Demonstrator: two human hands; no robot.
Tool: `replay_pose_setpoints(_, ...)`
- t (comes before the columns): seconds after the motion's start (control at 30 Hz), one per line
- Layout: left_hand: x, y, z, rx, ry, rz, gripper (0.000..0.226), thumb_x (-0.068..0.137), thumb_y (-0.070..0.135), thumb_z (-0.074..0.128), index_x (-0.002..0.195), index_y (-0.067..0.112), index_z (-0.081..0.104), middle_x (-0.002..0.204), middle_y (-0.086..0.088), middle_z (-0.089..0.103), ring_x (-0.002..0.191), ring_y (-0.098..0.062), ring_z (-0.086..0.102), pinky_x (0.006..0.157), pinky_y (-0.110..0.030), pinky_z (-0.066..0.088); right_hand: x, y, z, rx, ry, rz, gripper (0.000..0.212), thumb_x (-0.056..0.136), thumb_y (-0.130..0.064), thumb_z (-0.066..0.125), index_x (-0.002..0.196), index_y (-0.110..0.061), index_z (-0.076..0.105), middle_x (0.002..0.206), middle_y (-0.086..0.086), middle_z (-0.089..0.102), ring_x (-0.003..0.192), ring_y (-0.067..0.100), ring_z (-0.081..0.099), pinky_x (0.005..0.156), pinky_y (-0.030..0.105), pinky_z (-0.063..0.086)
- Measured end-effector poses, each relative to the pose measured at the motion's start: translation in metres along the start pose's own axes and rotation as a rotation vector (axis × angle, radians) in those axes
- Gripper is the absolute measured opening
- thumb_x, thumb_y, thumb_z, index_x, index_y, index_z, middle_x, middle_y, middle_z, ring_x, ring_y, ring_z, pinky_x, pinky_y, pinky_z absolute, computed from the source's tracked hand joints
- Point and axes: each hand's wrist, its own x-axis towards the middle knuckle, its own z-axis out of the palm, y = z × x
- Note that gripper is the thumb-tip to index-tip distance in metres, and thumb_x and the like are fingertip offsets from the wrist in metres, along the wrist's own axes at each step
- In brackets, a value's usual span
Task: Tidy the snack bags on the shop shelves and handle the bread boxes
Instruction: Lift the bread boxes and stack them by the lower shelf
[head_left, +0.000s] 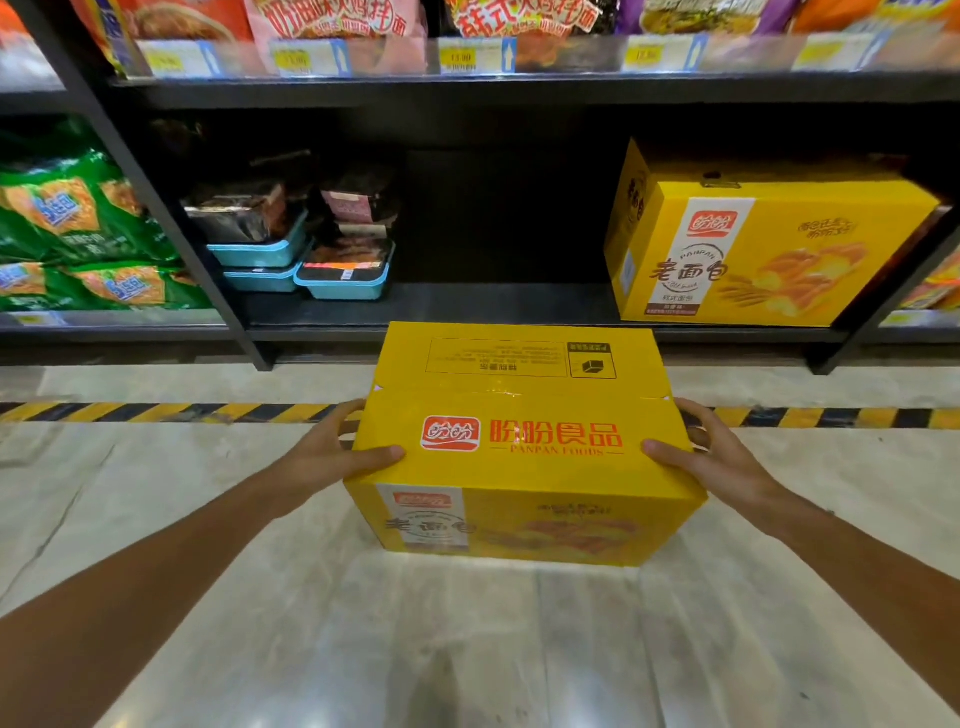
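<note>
A yellow bread box (519, 447) with red lettering is held above the pale floor, just in front of the bottom shelf. My left hand (332, 449) grips its left side, thumb lying on the top face. My right hand (711, 454) grips the right side the same way. A second yellow bread box (763, 244) stands on the bottom shelf (467, 306) at the right. Green snack bags (78, 223) fill the shelf bay at the left.
Blue trays of packed food (311, 249) are stacked at the left of the bottom shelf, with a dark gap between them and the shelved box. Noodle packs (332, 21) line the shelf above. A yellow-black floor stripe (156, 412) runs before the shelving.
</note>
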Motion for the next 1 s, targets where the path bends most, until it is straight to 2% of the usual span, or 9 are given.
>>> replay_pose_setpoints(0.07, 0.009, 0.008, -0.001, 0.008, -0.008, -0.05, 0.152, 0.024, 0.08, 0.089, 0.156, 0.04, 0.026, 0.146, 0.002, 0.047, 0.123, -0.028, 0.059, 0.088, -0.042, 0.058, 0.006, -0.004, 0.004, 0.042, -0.002, 0.041, 0.087, 0.083, -0.041, 0.077, 0.157, -0.03, 0.033, 0.139, 0.0, 0.055, 0.109, 0.012, 0.061, 0.093, 0.039, 0.053)
replay_pose_setpoints(0.13, 0.016, 0.02, 0.005, -0.03, -0.038, -0.079, 0.144, 0.037, 0.071, 0.09, 0.158, 0.044, 0.017, 0.155, -0.003, 0.042, 0.124, -0.032, 0.058, 0.093, -0.049, 0.056, 0.013, -0.01, 0.009, 0.044, -0.019, 0.07, 0.107, 0.071, -0.056, 0.079, 0.16, -0.037, 0.023, 0.143, -0.002, 0.053, 0.12, 0.025, 0.06, 0.106, 0.051, 0.049)
replay_pose_setpoints(0.2, 0.024, 0.03, 0.009, -0.067, -0.062, -0.116, 0.139, 0.047, 0.061, 0.091, 0.159, 0.048, 0.009, 0.156, -0.006, 0.042, 0.121, -0.033, 0.058, 0.095, -0.053, 0.055, 0.021, -0.015, 0.011, 0.026, -0.045, 0.052, 0.12, 0.063, -0.067, 0.085, 0.16, -0.045, 0.018, 0.145, -0.003, 0.051, 0.126, 0.029, 0.057, 0.106, 0.053, 0.048)
replay_pose_setpoints(0.37, 0.023, 0.029, 0.013, -0.035, 0.015, -0.09, 0.122, 0.063, 0.045, 0.086, 0.158, 0.049, 0.01, 0.157, -0.006, 0.043, 0.13, -0.035, 0.055, 0.104, -0.06, 0.05, 0.026, -0.018, 0.008, 0.039, -0.057, 0.029, 0.116, 0.063, -0.052, 0.088, 0.159, -0.046, 0.023, 0.147, -0.001, 0.054, 0.126, 0.028, 0.058, 0.107, 0.055, 0.048)
replay_pose_setpoints(0.47, 0.016, 0.024, 0.015, -0.04, 0.075, -0.003, 0.119, 0.062, 0.045, 0.085, 0.158, 0.046, 0.015, 0.156, -0.004, 0.044, 0.13, -0.032, 0.054, 0.105, -0.057, 0.05, 0.015, -0.019, 0.008, 0.035, -0.047, -0.053, 0.125, 0.054, -0.063, 0.094, 0.158, -0.047, 0.025, 0.139, -0.008, 0.058, 0.122, 0.02, 0.061, 0.098, 0.044, 0.053)
replay_pose_setpoints(0.57, 0.014, 0.018, 0.015, -0.026, 0.125, 0.083, 0.128, 0.056, 0.057, 0.093, 0.157, 0.051, 0.013, 0.156, 0.001, 0.043, 0.133, -0.03, 0.053, 0.105, -0.056, 0.05, 0.01, -0.016, 0.01, 0.048, -0.012, -0.155, 0.11, 0.068, -0.038, 0.09, 0.156, -0.048, 0.025, 0.134, -0.017, 0.059, 0.119, 0.011, 0.063, 0.092, 0.035, 0.055)
replay_pose_setpoints(0.67, 0.01, 0.012, 0.016, -0.037, 0.13, 0.199, 0.136, 0.048, 0.059, 0.097, 0.151, 0.063, 0.009, 0.155, 0.006, 0.044, 0.134, -0.024, 0.053, 0.104, -0.053, 0.051, 0.009, -0.018, 0.009, 0.025, 0.018, -0.235, 0.117, 0.067, -0.029, 0.086, 0.156, -0.053, 0.014, 0.131, -0.036, 0.05, 0.118, -0.006, 0.055, 0.092, 0.027, 0.051)
replay_pose_setpoints(0.87, 0.002, 0.012, 0.021, 0.095, 0.181, 0.267, 0.132, 0.06, 0.047, 0.088, 0.148, 0.063, -0.008, 0.165, 0.003, 0.03, 0.144, -0.027, 0.041, 0.109, -0.054, 0.045, 0.003, -0.012, 0.007, -0.024, 0.001, -0.266, 0.129, 0.066, -0.045, 0.09, 0.16, -0.054, 0.002, 0.125, -0.06, 0.043, 0.118, -0.021, 0.052, 0.105, 0.038, 0.048)
replay_pose_setpoints(1.0, -0.006, 0.001, 0.024, 0.133, 0.206, 0.299, 0.14, 0.054, 0.072, 0.086, 0.154, 0.058, -0.011, 0.167, 0.006, 0.026, 0.141, -0.02, 0.041, 0.108, -0.055, 0.045, -0.006, -0.005, 0.009, -0.075, 0.004, -0.283, 0.128, 0.069, -0.036, 0.086, 0.16, -0.053, -0.002, 0.123, -0.066, 0.035, 0.114, -0.028, 0.047, 0.108, 0.04, 0.046)
